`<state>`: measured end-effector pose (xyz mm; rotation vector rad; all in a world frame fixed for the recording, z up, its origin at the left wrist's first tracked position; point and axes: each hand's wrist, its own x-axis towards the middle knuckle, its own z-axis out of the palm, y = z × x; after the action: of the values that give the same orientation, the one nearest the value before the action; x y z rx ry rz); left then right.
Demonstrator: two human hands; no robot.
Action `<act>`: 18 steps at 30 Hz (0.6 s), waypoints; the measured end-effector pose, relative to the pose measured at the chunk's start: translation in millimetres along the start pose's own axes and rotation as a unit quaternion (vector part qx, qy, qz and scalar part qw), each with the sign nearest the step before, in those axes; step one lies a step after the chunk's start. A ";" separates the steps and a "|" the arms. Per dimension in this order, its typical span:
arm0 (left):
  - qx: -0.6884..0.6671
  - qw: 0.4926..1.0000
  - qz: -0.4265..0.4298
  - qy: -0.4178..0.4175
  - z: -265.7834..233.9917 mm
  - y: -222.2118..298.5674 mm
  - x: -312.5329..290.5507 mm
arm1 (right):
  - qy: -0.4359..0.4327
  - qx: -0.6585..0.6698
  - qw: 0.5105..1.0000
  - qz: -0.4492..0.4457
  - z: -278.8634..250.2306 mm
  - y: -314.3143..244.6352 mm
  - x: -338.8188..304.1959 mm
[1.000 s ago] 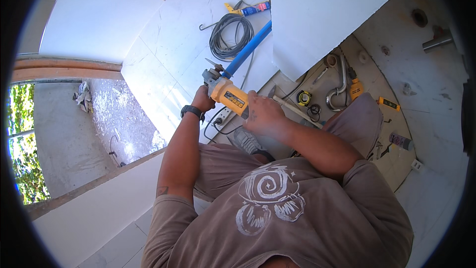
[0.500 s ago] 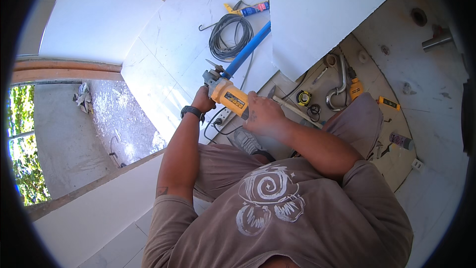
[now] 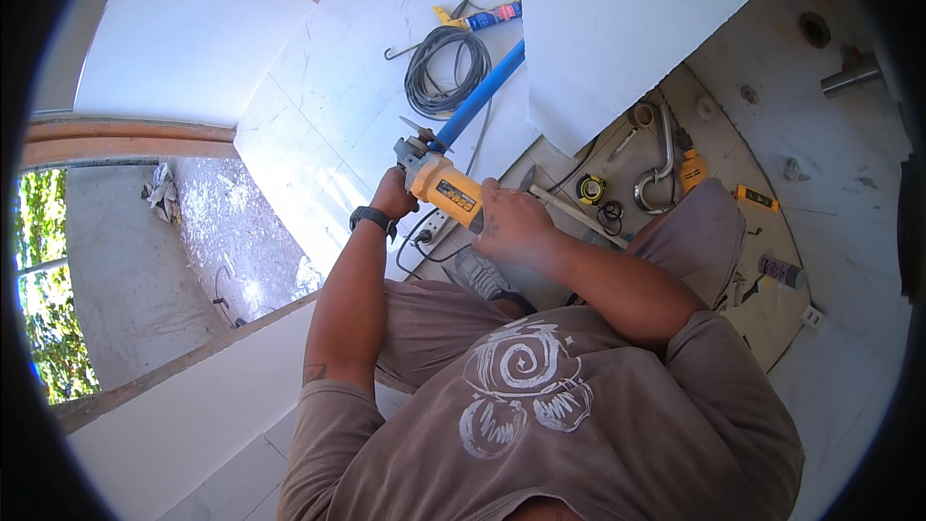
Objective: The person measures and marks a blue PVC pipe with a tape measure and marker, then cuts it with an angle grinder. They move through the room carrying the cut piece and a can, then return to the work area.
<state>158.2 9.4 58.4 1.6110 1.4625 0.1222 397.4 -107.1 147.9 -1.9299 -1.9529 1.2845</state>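
Note:
A yellow angle grinder [image 3: 449,191] is held in both my hands, above the floor in front of my legs. My left hand [image 3: 394,195] is wrapped round its front end by the grey gear head, a dark watch on that wrist. Round the rear of the body closes my right hand [image 3: 516,219]. The thin cutting disc [image 3: 419,127] sits at the head, right by the near end of a blue pipe [image 3: 479,99]; whether they touch I cannot tell. The pipe's far end passes out of sight at a large white panel [image 3: 646,19].
Coiled grey cable [image 3: 446,75] and a blue tube in a caulking gun [image 3: 492,17] lie beyond the pipe. To the right are a hammer [image 3: 579,215], tape measure [image 3: 591,189], chrome trap pipe [image 3: 663,169] and small level [image 3: 757,198]. A power strip [image 3: 436,224] lies under my arms.
Almost nothing differs. Both hands keep the grinder in the same place by the blue pipe, and the whole view has shifted very slightly.

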 end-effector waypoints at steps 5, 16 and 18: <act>0.015 1.000 -0.007 0.006 -0.8 2.4 -1.4 | 0.004 -0.007 1.000 -0.003 -1.2 -2.3 -0.2; 0.001 1.000 0.004 0.005 -0.8 5.5 -3.5 | 0.003 0.004 1.000 -0.007 -0.2 0.5 0.6; 0.003 1.000 0.007 0.006 -1.3 7.0 -4.5 | 0.006 0.008 1.000 -0.012 -0.6 0.3 0.2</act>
<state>161.3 7.3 66.0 1.6284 1.4609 0.1360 398.0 -106.7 147.9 -1.8972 -1.9486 1.2764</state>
